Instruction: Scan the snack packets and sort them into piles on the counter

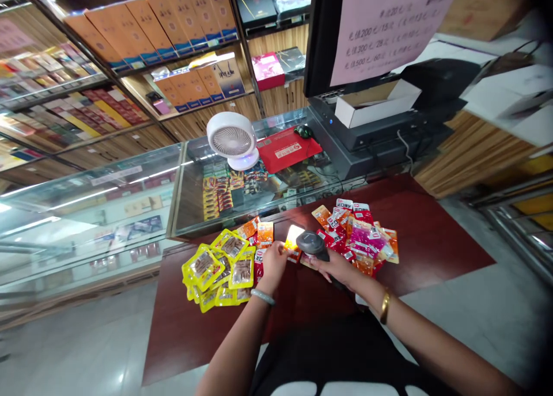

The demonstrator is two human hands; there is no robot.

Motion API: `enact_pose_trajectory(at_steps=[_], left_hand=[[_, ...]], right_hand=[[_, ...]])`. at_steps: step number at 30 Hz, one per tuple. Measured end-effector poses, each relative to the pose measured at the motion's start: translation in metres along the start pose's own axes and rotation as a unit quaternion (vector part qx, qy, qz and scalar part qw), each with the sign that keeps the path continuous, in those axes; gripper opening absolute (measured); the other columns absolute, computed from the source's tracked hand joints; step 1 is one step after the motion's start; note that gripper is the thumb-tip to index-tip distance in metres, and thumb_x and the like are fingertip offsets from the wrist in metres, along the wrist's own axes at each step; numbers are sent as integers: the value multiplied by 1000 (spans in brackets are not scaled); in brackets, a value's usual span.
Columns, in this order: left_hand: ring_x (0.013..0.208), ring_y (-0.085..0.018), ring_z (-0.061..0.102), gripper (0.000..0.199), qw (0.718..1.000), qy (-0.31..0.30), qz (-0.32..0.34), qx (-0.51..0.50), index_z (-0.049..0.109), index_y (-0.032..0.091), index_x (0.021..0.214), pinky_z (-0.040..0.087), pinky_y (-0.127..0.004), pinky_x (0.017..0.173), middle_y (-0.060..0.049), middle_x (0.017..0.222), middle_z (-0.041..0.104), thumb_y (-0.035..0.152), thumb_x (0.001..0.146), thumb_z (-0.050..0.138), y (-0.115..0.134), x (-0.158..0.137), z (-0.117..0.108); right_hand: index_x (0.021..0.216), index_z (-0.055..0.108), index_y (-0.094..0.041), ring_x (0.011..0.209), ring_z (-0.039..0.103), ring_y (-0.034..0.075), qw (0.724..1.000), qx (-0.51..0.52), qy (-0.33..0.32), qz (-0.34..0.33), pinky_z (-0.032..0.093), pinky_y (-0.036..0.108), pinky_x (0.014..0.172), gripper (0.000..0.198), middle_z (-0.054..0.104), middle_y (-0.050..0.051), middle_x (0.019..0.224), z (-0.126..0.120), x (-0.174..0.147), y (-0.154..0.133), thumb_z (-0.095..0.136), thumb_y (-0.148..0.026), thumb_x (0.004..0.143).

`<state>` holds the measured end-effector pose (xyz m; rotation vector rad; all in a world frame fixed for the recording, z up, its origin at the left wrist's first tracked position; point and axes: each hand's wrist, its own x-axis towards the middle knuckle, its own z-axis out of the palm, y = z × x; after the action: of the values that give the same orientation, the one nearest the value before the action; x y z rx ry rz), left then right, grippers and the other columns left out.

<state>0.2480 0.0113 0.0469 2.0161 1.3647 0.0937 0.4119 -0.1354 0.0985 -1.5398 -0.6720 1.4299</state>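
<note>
My right hand (334,266) is closed round the handle of a dark grey barcode scanner (311,243). Its bright light falls on an orange snack packet (292,243), which my left hand (274,262) pinches at its edge. Left of my left hand lies a heap of yellow snack packets (220,269) with brown contents showing through clear windows. Several orange and red packets (264,235) lie between that heap and my left hand. Beyond my right hand is a pile of red, orange and pink packets (363,238). All of these rest on a dark red tabletop (436,240).
Behind the table stands a glass display counter (185,212), bearing a white fan (233,137), a red mat (287,151) and a black mouse (303,131). At the right are a monitor (319,39) with a pink notice and a white open box (375,105). Shelves with boxes (164,22) line the back.
</note>
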Motion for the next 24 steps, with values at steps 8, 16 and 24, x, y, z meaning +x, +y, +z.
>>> enact_pose_trajectory(at_steps=[8, 16, 24], left_hand=[[80, -16, 66, 17, 995, -19, -7, -93, 65, 17, 94, 46, -24, 72, -5, 89, 72, 25, 80, 65, 17, 9, 25], [107, -24, 62, 30, 999, -6, 39, -33, 68, 19, 107, 44, -36, 97, -11, 109, 71, 28, 79, 67, 22, 19, 13], [119, -37, 49, 51, 957, 100, -123, 244, 57, 12, 112, 36, -45, 96, -20, 124, 58, 48, 78, 66, -29, 34, -35]], right_hand=[[85, 55, -21, 37, 39, 10, 1000, -5, 10, 5, 30, 24, 41, 40, 45, -8, 47, -2, -3, 3, 67, -58, 77], [89, 59, -19, 40, 41, 9, 1000, -10, 13, 13, 31, 23, 40, 43, 51, -6, 53, -1, -8, 0, 68, -59, 75], [115, 64, -20, 39, 40, 5, 999, 15, -24, 15, 34, 22, 37, 54, 72, 8, 108, 2, -9, 3, 67, -56, 76]])
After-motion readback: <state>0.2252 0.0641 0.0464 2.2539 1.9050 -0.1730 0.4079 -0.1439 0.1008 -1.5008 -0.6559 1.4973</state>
